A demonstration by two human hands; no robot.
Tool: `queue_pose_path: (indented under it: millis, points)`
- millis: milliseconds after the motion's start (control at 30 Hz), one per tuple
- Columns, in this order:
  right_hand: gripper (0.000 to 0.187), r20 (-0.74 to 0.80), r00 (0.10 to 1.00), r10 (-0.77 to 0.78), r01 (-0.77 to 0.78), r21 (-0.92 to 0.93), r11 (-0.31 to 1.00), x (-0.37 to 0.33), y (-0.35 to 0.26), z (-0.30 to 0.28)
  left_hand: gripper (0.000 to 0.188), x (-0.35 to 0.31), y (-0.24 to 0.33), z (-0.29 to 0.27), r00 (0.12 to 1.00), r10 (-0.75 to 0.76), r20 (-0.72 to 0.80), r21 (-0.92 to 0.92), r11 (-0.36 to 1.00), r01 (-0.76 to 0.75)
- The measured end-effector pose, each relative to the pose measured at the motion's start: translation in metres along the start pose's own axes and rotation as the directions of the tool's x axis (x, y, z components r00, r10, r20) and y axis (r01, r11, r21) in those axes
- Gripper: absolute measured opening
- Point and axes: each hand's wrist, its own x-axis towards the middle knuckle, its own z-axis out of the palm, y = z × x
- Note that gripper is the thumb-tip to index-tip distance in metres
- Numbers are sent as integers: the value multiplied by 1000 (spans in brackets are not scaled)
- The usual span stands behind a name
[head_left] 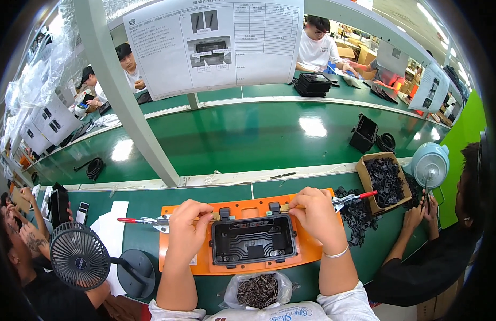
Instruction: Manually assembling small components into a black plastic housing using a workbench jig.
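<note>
A black plastic case [254, 243] lies open side up in an orange fixture [307, 255] on the green bench. At the fixture's far left, my left hand [190, 227] pinches a small brass-coloured piece [217, 217] between thumb and fingers. Opposite it, my right hand [318, 215] has its fingers closed on a second brass-coloured piece [284, 207]. Black latch tabs [274, 207] stand up along the case's far edge. A red-handled toggle clamp [137, 220] sticks out beyond my left hand, and another toggle clamp [355, 198] beyond my right. My fingers partly cover both brass pieces.
Close to my body sits a clear plastic bag [230, 293] of thin metal pins [257, 290]. To the right are loose black parts [357, 222] and a cardboard box [369, 197] of them. A black fan [80, 255] stands left. Co-workers sit at both sides; a conveyor [242, 142] runs beyond.
</note>
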Motion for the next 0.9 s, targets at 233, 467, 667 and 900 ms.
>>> queue_pose_path:
  millis: [233, 467, 667, 900]
  points:
    - [13, -28, 999, -18, 19, 40, 999, 2, 4, -9, 14, 1, -9, 4, 999, -30, 42, -1, 1000, 30]
    - [14, -51, 995, 86, -76, 177, 981, 2, 20, -26, 12, -2, -22, 9, 997, -61, 55, 53, 997, 58]
    - [17, -152, 963, 221, -172, 285, 943, -7, 51, -46, 8, -3, -19, 7, 998, -26, 63, 195, 981, 13]
    - [17, -209, 875, 436, -350, 349, 870, -21, 94, -67, 5, -6, -6, 8, 996, 54, 76, 364, 928, -78]
